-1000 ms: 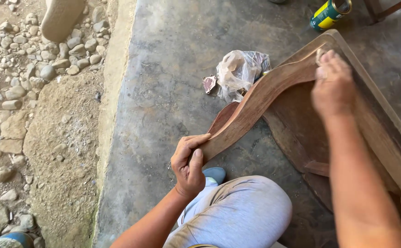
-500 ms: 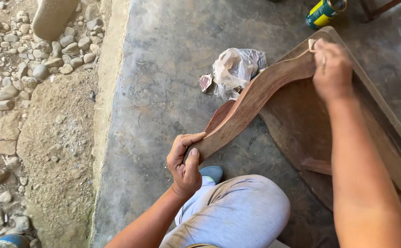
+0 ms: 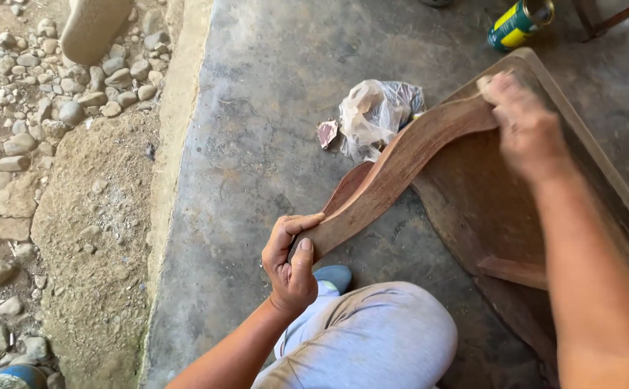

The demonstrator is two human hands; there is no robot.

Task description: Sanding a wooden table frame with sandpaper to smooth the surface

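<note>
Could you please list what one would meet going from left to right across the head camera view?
Grey pebbles and stones → pale concrete kerb → left hand gripping the curved brown wooden piece → crumpled clear plastic bag → green and yellow tin can → right hand

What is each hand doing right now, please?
Left hand: closed around the near end of the curved wooden piece.
Right hand: pressed on its far end, blurred; grip unclear.

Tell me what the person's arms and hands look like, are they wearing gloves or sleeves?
No gloves and no sleeves in view. The left hand and right hand are bare, forearms uncovered, with no watch or rings visible. The right hand looks blurred.
</note>
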